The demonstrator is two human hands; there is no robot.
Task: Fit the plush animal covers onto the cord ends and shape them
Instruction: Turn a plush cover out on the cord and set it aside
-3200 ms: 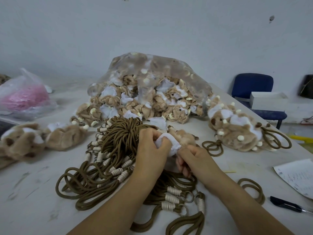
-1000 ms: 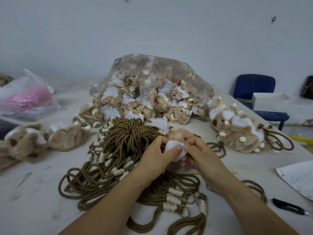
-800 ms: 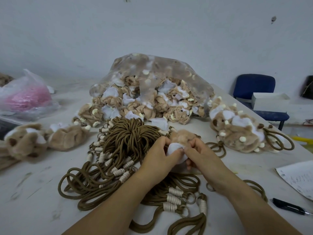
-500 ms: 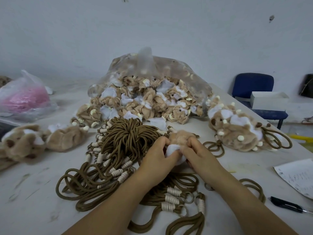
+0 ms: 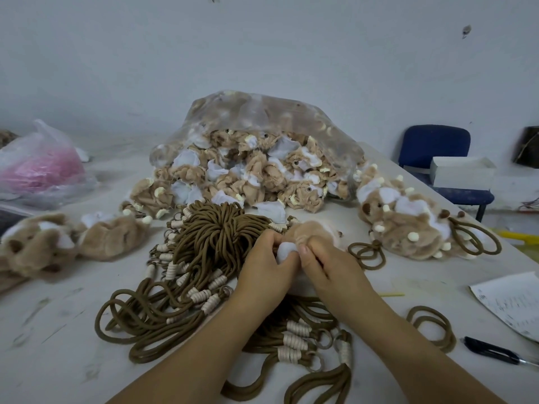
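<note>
A tan plush animal cover (image 5: 309,232) with a white lining (image 5: 284,252) is held over the middle of the table. My left hand (image 5: 267,265) and my right hand (image 5: 329,265) both pinch it, thumbs pressed at the white lining. The cord end inside it is hidden by my fingers. Under and left of my hands lies a big bundle of brown cords (image 5: 204,246) with cream wrapped ends. A clear bag of unfitted covers (image 5: 256,170) spills open behind.
Finished plush pieces lie at the right (image 5: 408,228) with cord loops and at the left (image 5: 38,243). A pink-filled plastic bag (image 5: 40,170) sits far left. Paper (image 5: 513,304) and a pen (image 5: 493,352) lie at the right edge. A blue chair (image 5: 437,153) stands beyond the table.
The tan fur has rolled further out over the white lining, so less white shows. Both hands stay at the same spot, fingers shifting on the cover.
</note>
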